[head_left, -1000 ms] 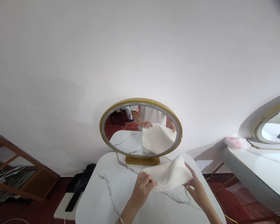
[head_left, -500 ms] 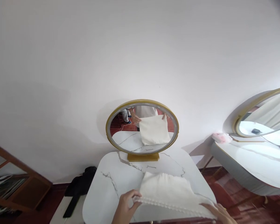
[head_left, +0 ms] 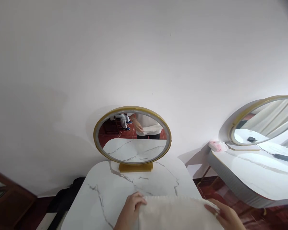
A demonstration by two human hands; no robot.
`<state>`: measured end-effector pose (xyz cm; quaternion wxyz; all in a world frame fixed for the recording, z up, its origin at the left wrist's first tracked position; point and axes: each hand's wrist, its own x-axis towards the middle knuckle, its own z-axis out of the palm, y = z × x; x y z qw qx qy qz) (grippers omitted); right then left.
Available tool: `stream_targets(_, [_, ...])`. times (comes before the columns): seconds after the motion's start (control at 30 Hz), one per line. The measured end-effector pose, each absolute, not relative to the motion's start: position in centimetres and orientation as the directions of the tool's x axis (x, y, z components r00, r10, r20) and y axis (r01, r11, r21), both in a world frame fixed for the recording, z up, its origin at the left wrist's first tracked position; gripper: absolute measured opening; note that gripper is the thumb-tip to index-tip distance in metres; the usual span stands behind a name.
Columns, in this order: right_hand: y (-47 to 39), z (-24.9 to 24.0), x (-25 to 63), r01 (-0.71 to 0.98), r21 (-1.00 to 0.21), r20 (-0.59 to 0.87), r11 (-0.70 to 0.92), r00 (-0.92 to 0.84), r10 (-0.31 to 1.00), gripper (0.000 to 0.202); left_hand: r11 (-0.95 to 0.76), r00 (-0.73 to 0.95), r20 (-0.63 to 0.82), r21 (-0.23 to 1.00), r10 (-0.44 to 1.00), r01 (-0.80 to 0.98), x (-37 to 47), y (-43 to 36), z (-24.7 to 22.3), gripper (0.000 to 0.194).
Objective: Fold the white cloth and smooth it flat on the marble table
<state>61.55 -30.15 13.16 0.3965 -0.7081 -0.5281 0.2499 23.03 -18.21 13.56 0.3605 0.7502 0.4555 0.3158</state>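
Observation:
A white cloth (head_left: 175, 212) with a scalloped edge is stretched between my hands at the bottom of the view. My left hand (head_left: 132, 209) pinches its upper left corner. At the upper right corner, my right hand (head_left: 224, 213) grips the fabric, and a ring shows on one finger. The cloth hangs above the front of a white marbled table (head_left: 120, 188), its lower part cut off by the frame. Behind it stands an oval gold-framed mirror (head_left: 132, 138) reflecting a torso, a hand and part of the cloth.
To the right, a second marbled table (head_left: 252, 174) bears another mirror (head_left: 266, 121), a pink-and-white packet (head_left: 218, 146) and a black device with a cable (head_left: 282, 157). Black fabric (head_left: 68, 195) lies left of the near table, beside a wooden shelf (head_left: 13, 199).
The cloth has been lifted off the tabletop and drawn nearer, its top edge now held up between both hands. The view has shifted, moving the mirrors left and slightly down.

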Motion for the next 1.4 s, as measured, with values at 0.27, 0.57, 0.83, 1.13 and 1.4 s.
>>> stream_targets(0.27, [-16.3, 9.0, 65.2, 0.931, -0.34, 0.097, -0.134, 0.176, 0.98, 0.03, -0.386, 0.327, 0.232, 0.729, 0.916, 0.565, 32.5, -7.6, 7.8, 0.033])
stream_targets(0.57, [-11.9, 4.1, 64.9, 0.924, -0.333, 0.217, -0.187, 0.268, 0.939, 0.037, -0.353, 0.253, 0.248, 0.604, 0.935, 0.715, 35.1, -7.4, 3.8, 0.044])
stream_targets(0.83, [-13.9, -3.3, 62.1, 0.951, -0.302, 0.516, -0.07, 0.225, 0.827, 0.044, -0.456, 0.393, 0.324, 0.147, 0.861, 0.878, 37.3, -10.7, -2.6, 0.049])
stream_targets(1.13, [-12.8, -5.6, 59.5, 0.966, -0.151, 0.397, -0.209, 0.253, 0.882, 0.059, -0.415, 0.336, 0.429, 0.104, 0.839, 0.904, 39.5, -9.0, -3.3, 0.058])
stream_targets(1.4, [-6.7, -4.3, 59.1, 0.922, -0.043, 0.161, -0.384, 0.386, 0.909, 0.062, -0.288, 0.252, 0.186, 0.203, 0.95, 0.936, 42.6, -2.1, -1.2, 0.051])
